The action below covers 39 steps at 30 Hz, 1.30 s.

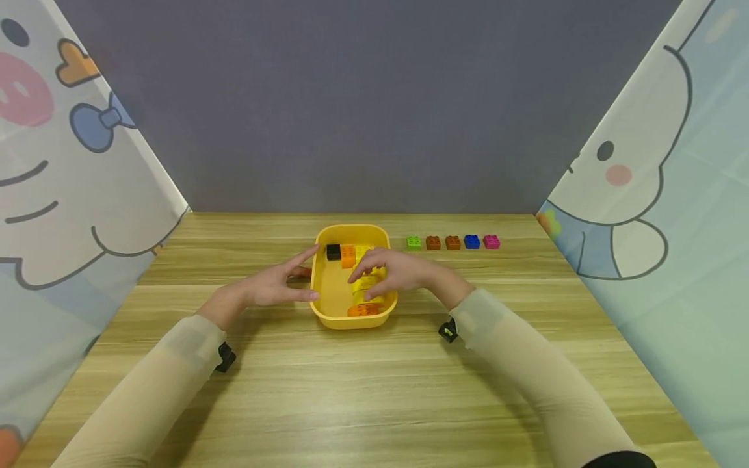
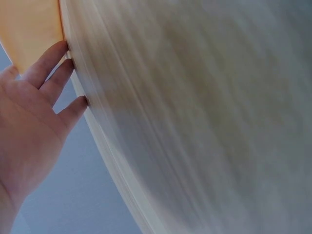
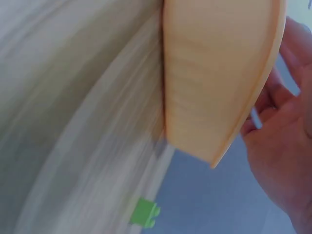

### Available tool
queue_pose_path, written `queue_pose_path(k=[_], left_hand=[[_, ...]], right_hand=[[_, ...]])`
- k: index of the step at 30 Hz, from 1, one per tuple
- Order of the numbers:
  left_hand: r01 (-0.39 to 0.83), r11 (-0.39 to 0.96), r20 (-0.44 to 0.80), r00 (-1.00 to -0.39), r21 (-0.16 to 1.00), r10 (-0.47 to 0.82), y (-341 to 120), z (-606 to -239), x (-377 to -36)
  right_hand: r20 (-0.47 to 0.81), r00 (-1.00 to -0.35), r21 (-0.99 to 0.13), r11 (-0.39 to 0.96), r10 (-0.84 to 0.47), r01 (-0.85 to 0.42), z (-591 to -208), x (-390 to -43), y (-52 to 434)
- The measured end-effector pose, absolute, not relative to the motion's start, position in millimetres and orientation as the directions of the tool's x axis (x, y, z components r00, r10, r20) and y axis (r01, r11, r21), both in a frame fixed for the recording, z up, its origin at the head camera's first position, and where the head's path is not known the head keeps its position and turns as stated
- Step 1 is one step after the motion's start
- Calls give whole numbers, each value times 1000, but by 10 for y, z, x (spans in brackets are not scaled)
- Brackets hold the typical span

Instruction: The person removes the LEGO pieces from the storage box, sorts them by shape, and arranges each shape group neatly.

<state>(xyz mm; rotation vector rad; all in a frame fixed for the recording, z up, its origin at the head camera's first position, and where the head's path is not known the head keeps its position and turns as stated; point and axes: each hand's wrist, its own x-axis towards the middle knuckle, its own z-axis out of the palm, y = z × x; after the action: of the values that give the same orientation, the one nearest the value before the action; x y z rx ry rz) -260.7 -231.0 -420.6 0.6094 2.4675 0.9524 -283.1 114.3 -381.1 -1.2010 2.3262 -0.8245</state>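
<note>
A yellow plastic bin [image 1: 336,321] stands on the wooden table with toy building bricks inside. Along its left wall my left hand [image 1: 272,284] is spread, fingers extended, with the thumb and index tips by the rim. My right hand [image 1: 399,270] reaches over the right rim, fingers loosely bent above yellow bricks [image 1: 363,283], with a gap between thumb and fingers and nothing seen held. It hides part of those bricks. A black brick [image 1: 333,252] and an orange brick [image 1: 348,256] sit at the bin's far end; more orange [image 1: 364,310] lies at the near end.
Right of the bin, a row of bricks runs along the table's back: green [image 1: 413,243], two brown [image 1: 433,243], blue [image 1: 471,242] and pink [image 1: 491,242]. A grey panel [image 1: 363,117] rises behind, and cartoon-printed panels flank both sides.
</note>
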Motion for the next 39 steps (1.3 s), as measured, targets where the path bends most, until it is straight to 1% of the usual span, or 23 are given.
queue_pose_path(k=[4,8,12,18,23,26,28,30,34,39], left_hand=[[245,677,-232,-814,694,532,-2312,-4205,-2611],[249,686,-236,-814,684,531,-2314,-4205,-2620],[253,683,-234,-811,685,536,-2315,-4197,-2621],[258,678,-231,-808,688,541,-2317,-4196,-2621],[264,678,-227,-808,686,544,-2314,-4203,-2622],[264,681,-227,-810,683,542,-2315,-4202,-2620],[262,681,-229,-809,684,541,-2315,-4201,-2620],[261,678,-229,-808,688,543,-2316,-4198,-2618],[266,676,-222,-809,687,544,-2318,-4206,-2621],[262,679,-222,-813,686,538,-2331,-4210,-2616]], right_hand=[[-207,-505,-532,530,-838,-660,-3809,-2794,1008],[-267,-481,-400,550,-835,-733,-3822,-2751,916],[-273,-487,-329,557,-829,-763,-3834,-2733,871],[-226,-491,-293,539,-842,-789,-3894,-2766,830],[-197,-482,-292,521,-853,-802,-3924,-2815,792],[-178,-500,-358,529,-848,-770,-3917,-2849,774],[-149,-528,-402,539,-836,-740,-3911,-2892,770],[-116,-574,-446,559,-811,-700,-3896,-2946,765],[-74,-653,-490,598,-753,-634,-3884,-3092,744],[-48,-692,-540,601,-721,-589,-3909,-3290,667]])
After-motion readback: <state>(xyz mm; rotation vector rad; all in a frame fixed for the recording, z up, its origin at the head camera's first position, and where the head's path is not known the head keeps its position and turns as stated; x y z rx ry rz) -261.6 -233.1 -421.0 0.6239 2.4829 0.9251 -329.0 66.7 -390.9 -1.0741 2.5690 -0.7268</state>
